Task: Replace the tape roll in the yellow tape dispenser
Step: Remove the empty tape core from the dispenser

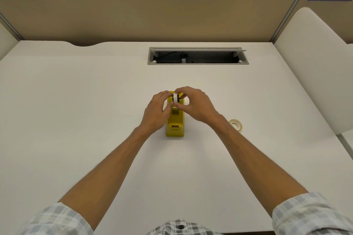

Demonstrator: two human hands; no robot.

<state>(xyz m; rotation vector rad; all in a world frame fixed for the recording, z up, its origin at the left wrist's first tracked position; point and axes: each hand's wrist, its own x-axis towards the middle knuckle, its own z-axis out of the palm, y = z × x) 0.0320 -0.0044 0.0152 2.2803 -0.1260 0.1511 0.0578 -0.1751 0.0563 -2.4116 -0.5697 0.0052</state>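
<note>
Both hands' grip — left hand (155,109), right hand (194,104) — pinching white roll (175,99), above yellow dispenser (175,126)

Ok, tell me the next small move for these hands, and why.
Probably lift the white roll straight up out of the yellow dispenser. Both the left hand and the right hand pinch it at the cradle, and a clear tape roll lies by the right wrist. Whether that roll is the replacement cannot be told.
</note>
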